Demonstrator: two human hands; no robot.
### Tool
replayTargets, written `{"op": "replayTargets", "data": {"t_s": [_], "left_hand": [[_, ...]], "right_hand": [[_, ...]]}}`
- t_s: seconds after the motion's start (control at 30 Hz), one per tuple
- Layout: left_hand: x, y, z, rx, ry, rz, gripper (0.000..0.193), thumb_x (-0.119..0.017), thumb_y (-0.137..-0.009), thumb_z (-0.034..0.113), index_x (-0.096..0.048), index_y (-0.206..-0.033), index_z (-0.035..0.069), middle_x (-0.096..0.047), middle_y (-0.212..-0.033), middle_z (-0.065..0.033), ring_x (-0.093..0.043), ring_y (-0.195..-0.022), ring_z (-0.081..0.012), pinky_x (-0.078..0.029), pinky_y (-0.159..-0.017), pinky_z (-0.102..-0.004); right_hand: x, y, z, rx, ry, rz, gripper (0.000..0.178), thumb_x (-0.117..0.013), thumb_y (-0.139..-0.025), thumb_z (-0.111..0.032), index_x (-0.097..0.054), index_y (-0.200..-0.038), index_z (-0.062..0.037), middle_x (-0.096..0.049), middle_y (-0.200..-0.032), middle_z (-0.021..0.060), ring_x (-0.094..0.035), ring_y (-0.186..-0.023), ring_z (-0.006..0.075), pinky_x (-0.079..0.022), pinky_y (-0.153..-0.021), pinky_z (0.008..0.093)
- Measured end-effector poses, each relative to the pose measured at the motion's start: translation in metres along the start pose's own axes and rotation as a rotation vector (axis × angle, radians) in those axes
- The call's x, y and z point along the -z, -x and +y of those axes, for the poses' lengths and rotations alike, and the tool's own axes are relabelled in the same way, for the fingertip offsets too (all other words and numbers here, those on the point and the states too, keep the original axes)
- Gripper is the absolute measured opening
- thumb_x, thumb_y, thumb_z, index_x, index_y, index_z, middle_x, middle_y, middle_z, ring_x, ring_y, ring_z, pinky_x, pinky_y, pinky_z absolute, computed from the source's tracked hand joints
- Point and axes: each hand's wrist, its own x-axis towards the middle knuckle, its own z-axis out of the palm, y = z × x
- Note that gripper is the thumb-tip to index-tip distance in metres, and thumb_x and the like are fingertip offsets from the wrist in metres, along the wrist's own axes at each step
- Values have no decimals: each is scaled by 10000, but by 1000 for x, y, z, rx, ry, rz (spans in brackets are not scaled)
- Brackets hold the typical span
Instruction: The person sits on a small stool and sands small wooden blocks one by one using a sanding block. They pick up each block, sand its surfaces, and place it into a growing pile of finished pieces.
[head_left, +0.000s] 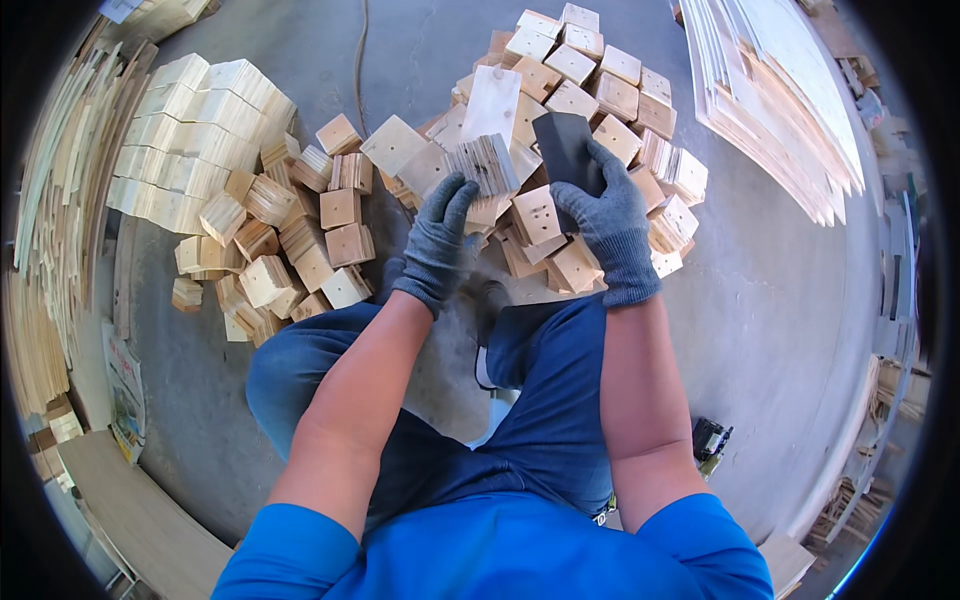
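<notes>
My right hand (612, 225), in a grey knit glove, is closed around a dark, flat rectangular block (566, 150), thumb on its near side and fingers along its right edge. My left hand (440, 240), gloved alike, has its fingers curled at the near left corner of a layered plywood block (484, 166), whose striped edge faces up. The two held pieces are side by side, the dark one to the right. Beneath and beyond them lies a heap of wooden blocks (573, 63), many with small holes. A pale rectangular board (491, 100) rests on the heap.
Another pile of loose blocks (265, 280) lies to the left, before a neat stack of blocks (190, 140). Thin wood sheets (775, 110) lie at the far right. Long strips (65, 200) line the left edge. A black tool (709, 438) sits near my right thigh.
</notes>
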Motion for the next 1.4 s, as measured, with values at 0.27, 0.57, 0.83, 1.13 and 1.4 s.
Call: {"op": "replayTargets", "data": {"t_s": [0.27,0.57,0.83,1.13,1.4], "left_hand": [[9,-4,-7,201,82,42,1128,-972,-672,115,-395,-1639,74,-438,-1616,-222,-512,-1466,-404,-458,-1226,-452],[-7,-29,-25,568,440,-105,1280,-1022,-633,219,-314,-1669,-33,-525,-1581,-249,-543,-1453,-361,-430,-1248,-373],[-32,-27,-47,553,661,-30,989,-993,-669,149,-517,-1530,49,-621,-1435,-184,-630,-1316,-332,-515,-1156,-395],[-16,-42,-36,573,401,-96,964,-1004,-620,96,-555,-1472,73,-628,-1380,-138,-653,-1257,-283,-534,-1115,-360],[-12,-42,-31,560,393,-102,844,-968,-700,123,-579,-1447,66,-621,-1376,-180,-639,-1286,-327,-521,-1130,-381]], "right_hand": [[-2,0,12,19,96,-13,841,-891,-843,-330,-565,-1534,22,-694,-1371,267,-725,-1189,366,-581,-1036,429],[-31,33,1,288,253,-70,795,-910,-791,-246,-610,-1488,-11,-653,-1409,261,-644,-1278,436,-523,-1112,469],[-58,31,-11,448,583,-151,737,-838,-838,-271,-602,-1519,-115,-587,-1491,231,-606,-1294,457,-510,-1074,538],[-89,-72,-25,416,636,-4,701,-797,-871,-361,-598,-1494,-109,-685,-1300,230,-681,-1156,456,-559,-995,548],[-76,23,-16,449,604,-84,757,-822,-854,-295,-567,-1540,-102,-587,-1424,247,-609,-1252,482,-499,-1051,581]]}}
